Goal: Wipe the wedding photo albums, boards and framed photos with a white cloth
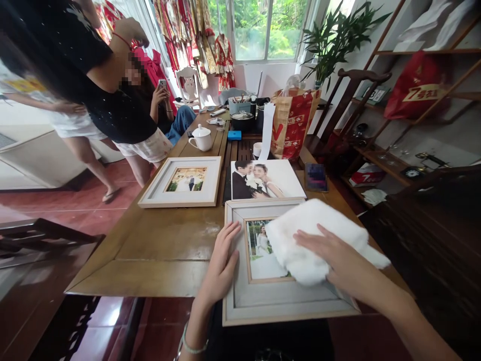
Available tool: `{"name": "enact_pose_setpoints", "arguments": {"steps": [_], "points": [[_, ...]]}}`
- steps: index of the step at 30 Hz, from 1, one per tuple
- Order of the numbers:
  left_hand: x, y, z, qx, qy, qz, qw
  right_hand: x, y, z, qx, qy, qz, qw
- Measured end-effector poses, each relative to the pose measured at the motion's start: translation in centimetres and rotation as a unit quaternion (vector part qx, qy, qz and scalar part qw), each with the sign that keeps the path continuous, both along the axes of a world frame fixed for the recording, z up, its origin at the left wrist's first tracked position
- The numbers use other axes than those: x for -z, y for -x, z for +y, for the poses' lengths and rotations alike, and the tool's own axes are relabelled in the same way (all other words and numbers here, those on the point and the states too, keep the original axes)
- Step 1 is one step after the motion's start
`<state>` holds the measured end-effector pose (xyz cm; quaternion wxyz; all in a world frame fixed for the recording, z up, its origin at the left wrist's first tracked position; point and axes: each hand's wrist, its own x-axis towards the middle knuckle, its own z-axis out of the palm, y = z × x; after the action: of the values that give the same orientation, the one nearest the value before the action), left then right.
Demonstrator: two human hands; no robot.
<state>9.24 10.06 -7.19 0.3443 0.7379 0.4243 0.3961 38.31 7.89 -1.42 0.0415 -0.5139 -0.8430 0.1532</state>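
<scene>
A pale picture frame [292, 307] lies at the near edge of the wooden table, holding a photo [259, 245] of a person in a white dress. My left hand [221, 260] rests against the frame's left side, its fingers stretched out along the rim. With my right hand [341, 258] I press a bunched white towel [319, 225] onto the frame; two fingers show on top, and the thumb is hidden. The towel covers the right part of the photo and the frame's upper right corner.
Farther back are a second frame [150, 195], a couple's print [287, 180], a lidded white cup [202, 139], a blue box [234, 135] and a paper bag [291, 123]. People stand and sit left of the table [150, 250]. A wooden chair [347, 95] stands right.
</scene>
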Motion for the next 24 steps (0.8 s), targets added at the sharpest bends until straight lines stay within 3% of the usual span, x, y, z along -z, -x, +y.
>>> {"name": "enact_pose_setpoints", "arguments": {"steps": [3, 6, 11, 17, 21, 24], "points": [[0.0, 0.0, 0.0, 0.0, 0.002, 0.003, 1.0, -1.1, -0.6, -4.1, -0.027, 0.095, 0.028, 0.995], [0.0, 0.0, 0.0, 0.0, 0.004, 0.007, 1.0, -2.3, -0.8, -6.3, -0.006, 0.154, 0.024, 0.988], [-0.2, -0.1, 0.0, -0.002, 0.01, 0.008, 1.0, -2.8, 1.5, -2.9, 0.067, 0.121, -0.006, 0.99], [0.1, 0.0, 0.0, -0.008, 0.008, -0.003, 1.0, -1.2, 7.0, 2.1, 0.007, 0.022, 0.023, 0.999], [0.7, 0.0, -0.2, -0.029, 0.034, -0.018, 0.999, -0.6, 9.9, 1.3, -0.045, 0.014, 0.039, 0.998], [0.7, -0.1, -0.3, -0.044, 0.052, -0.014, 0.998, -1.1, 10.2, -0.6, -0.055, 0.043, 0.054, 0.996]]}}
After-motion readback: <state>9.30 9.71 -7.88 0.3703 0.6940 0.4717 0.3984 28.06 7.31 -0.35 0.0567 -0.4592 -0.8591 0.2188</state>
